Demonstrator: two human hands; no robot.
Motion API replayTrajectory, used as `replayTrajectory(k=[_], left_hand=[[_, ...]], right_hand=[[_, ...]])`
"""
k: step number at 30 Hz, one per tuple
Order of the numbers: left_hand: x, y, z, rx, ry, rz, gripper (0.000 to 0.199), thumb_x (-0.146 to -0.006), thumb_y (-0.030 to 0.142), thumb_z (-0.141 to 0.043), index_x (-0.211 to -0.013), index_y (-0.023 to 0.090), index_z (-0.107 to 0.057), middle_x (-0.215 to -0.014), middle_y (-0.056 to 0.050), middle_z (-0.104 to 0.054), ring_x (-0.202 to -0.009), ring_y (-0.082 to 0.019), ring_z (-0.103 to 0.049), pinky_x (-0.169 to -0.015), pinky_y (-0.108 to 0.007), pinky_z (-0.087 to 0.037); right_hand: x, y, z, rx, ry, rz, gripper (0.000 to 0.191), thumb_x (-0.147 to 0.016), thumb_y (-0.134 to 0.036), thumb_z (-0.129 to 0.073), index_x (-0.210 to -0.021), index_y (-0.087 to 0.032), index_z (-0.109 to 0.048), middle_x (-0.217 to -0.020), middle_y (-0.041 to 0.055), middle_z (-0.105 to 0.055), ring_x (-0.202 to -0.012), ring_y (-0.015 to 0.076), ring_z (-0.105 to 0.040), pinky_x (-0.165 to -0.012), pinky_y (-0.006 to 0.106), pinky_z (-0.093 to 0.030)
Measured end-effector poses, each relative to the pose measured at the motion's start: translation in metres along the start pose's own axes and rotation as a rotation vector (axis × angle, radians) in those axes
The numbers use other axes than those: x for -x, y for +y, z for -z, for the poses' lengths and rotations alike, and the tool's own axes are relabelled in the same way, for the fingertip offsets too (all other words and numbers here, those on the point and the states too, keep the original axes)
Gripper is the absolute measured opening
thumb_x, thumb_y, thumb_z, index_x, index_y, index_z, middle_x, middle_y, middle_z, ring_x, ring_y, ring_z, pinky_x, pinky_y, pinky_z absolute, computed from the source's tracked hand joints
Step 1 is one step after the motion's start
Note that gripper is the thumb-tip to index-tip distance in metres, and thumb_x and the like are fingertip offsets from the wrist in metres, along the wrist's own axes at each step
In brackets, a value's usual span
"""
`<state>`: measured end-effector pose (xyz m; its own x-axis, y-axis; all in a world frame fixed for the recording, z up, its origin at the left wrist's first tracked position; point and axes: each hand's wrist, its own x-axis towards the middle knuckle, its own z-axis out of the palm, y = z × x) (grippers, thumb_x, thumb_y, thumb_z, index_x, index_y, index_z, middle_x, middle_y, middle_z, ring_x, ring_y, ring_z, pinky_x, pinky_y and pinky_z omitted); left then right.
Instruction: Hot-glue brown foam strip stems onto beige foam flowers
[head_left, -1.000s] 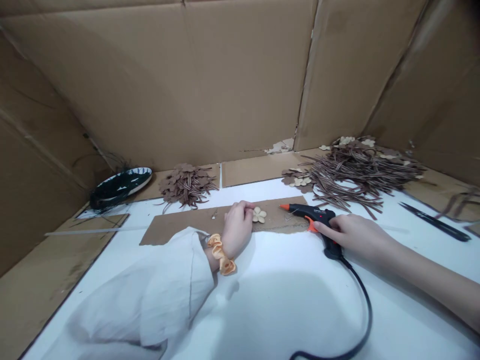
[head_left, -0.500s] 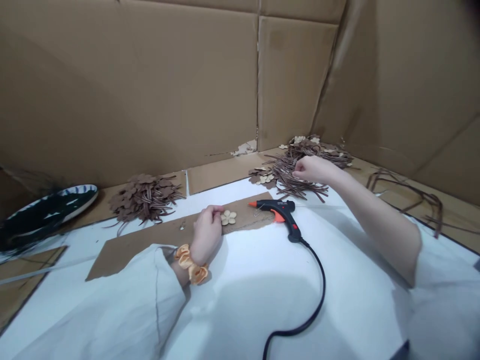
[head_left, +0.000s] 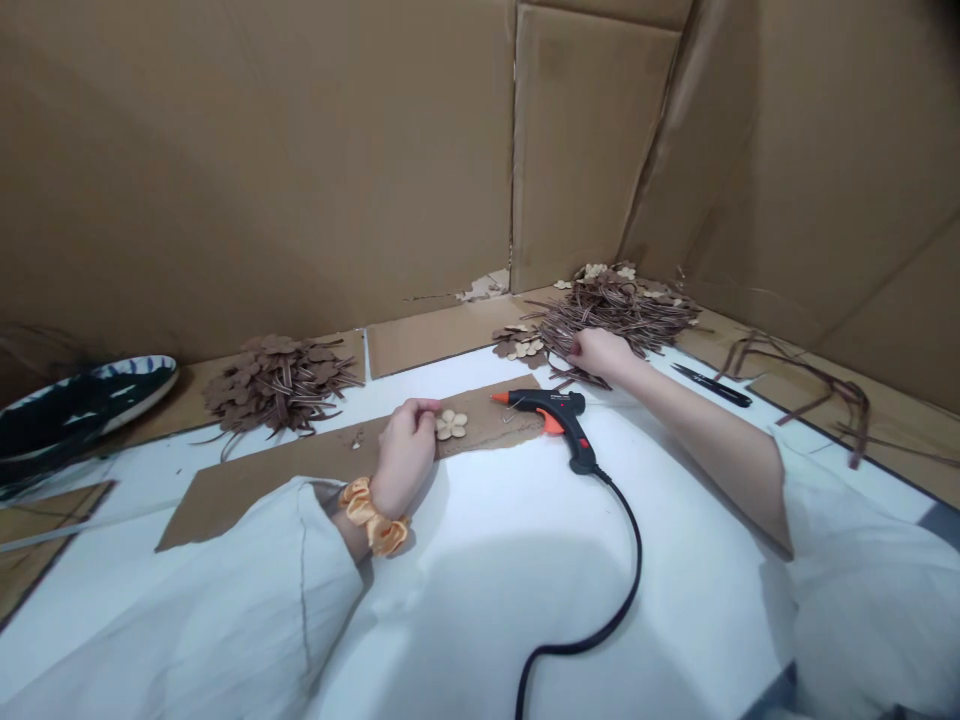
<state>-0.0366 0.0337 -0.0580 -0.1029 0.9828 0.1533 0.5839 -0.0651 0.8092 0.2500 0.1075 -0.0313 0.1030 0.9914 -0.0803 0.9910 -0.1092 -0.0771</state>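
My left hand [head_left: 407,445], with an orange scrunchie [head_left: 375,518] at its wrist, pinches the edge of a cream five-petal flower [head_left: 451,424] over a brown cardboard strip [head_left: 285,480]. On the cardboard's right end rests the orange nozzle of a black hot glue gun [head_left: 559,412], which nobody holds. My right hand [head_left: 602,353] is closed at the near edge of a heap of thin brown cords [head_left: 622,312]. Its fingertips touch the cords, but whatever they grip cannot be made out. Brown and cream flower cutouts [head_left: 523,345] lie just left of that hand.
At the left is another pile of brown flowers and cords [head_left: 277,385], beside a dark-filled plate [head_left: 142,400]. Black thread snips [head_left: 711,384] and loose brown strips [head_left: 832,385] lie at the right. The glue gun's cable [head_left: 634,570] curves towards me. Cardboard walls [head_left: 337,170] stand behind.
My right hand has drawn slightly down and left to the heap's near edge, its forearm lower, which uncovers the snips. My left hand keeps the flower. The view has shifted a little.
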Motion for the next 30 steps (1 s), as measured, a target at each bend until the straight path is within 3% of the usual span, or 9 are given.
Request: replayTrajectory(k=[5, 9, 11, 14, 19, 24, 28, 30], left_hand=[[0.001, 0.001, 0.0, 0.045, 0.049, 0.019, 0.021, -0.079, 0.024, -0.044, -0.087, 0.018, -0.063, -0.095, -0.007, -0.069, -0.093, -0.023, -0.062, -0.088, -0.036, -0.045], [0.001, 0.002, -0.001, 0.09, 0.074, 0.022, 0.019, -0.079, 0.024, -0.045, -0.085, 0.018, -0.062, -0.093, -0.006, -0.068, -0.091, -0.021, -0.062, -0.086, -0.033, -0.045], [0.001, 0.001, -0.002, 0.115, 0.098, 0.021, 0.018, -0.079, 0.024, -0.045, -0.085, 0.018, -0.06, -0.094, -0.007, -0.067, -0.092, -0.021, -0.061, -0.086, -0.031, -0.045], [0.0, 0.001, -0.003, 0.145, 0.134, 0.018, 0.018, -0.08, 0.026, -0.044, -0.087, 0.017, -0.058, -0.096, -0.007, -0.066, -0.094, -0.02, -0.06, -0.087, -0.031, -0.044], [0.004, 0.006, -0.001, 0.163, 0.168, -0.012, 0.017, -0.084, 0.029, -0.041, -0.079, 0.019, -0.055, -0.088, -0.004, -0.063, -0.09, -0.018, -0.056, -0.085, -0.028, -0.041], [0.007, 0.011, 0.001, 0.161, 0.165, -0.025, 0.02, -0.083, 0.025, -0.039, -0.065, 0.021, -0.046, -0.07, 0.0, -0.054, -0.076, -0.017, -0.052, -0.072, -0.026, -0.039], [0.009, 0.012, -0.001, 0.184, 0.223, -0.049, 0.011, -0.078, 0.013, -0.038, -0.076, 0.02, -0.046, -0.077, 0.0, -0.052, -0.078, -0.016, -0.051, -0.075, -0.026, -0.039], [0.013, 0.015, -0.001, 0.181, 0.254, -0.106, 0.015, -0.077, 0.01, -0.04, -0.085, 0.02, -0.047, -0.084, -0.001, -0.053, -0.08, -0.016, -0.052, -0.076, -0.027, -0.04]], right_hand=[[0.0, 0.008, 0.004, -0.114, 0.069, 0.018, 0.032, -0.09, -0.033, -0.055, -0.118, -0.017, -0.056, -0.119, 0.0086, -0.058, -0.1, 0.0201, -0.06, -0.083, 0.041, -0.051], [0.008, 0.013, 0.021, -0.294, 0.186, 0.072, 0.015, -0.083, -0.024, -0.06, -0.089, -0.012, -0.068, -0.091, 0.0083, -0.069, -0.087, 0.0198, -0.064, -0.076, 0.03, -0.048], [0.017, 0.014, 0.035, -0.415, 0.259, 0.094, 0.018, -0.082, -0.022, -0.058, -0.087, -0.009, -0.069, -0.084, 0.0102, -0.071, -0.079, 0.0174, -0.064, -0.068, 0.025, -0.045], [0.033, 0.016, 0.054, -0.593, 0.392, 0.106, 0.032, -0.087, -0.03, -0.05, -0.099, -0.005, -0.066, -0.09, 0.0161, -0.07, -0.072, 0.0136, -0.061, -0.059, 0.023, -0.042], [0.041, 0.027, 0.073, -0.83, 0.686, 0.102, 0.027, -0.083, -0.031, -0.057, -0.096, -0.009, -0.065, -0.098, 0.0197, -0.069, -0.078, 0.0177, -0.062, -0.063, 0.027, -0.044], [0.028, 0.045, 0.08, -0.996, 0.748, 0.07, 0.021, -0.083, -0.027, -0.057, -0.087, -0.007, -0.061, -0.099, 0.0242, -0.068, -0.088, 0.0229, -0.065, -0.071, 0.032, -0.046], [0.036, 0.048, 0.087, -1.06, 0.782, 0.045, 0.015, -0.081, -0.035, -0.061, -0.076, -0.023, -0.054, -0.102, 0.015, -0.069, -0.097, 0.027, -0.062, -0.075, 0.039, -0.046], [0.049, 0.04, 0.09, -1.104, 0.767, 0.061, 0.016, -0.081, -0.035, -0.062, -0.072, -0.028, -0.052, -0.092, 0.007, -0.069, -0.092, 0.0237, -0.061, -0.077, 0.038, -0.046]])
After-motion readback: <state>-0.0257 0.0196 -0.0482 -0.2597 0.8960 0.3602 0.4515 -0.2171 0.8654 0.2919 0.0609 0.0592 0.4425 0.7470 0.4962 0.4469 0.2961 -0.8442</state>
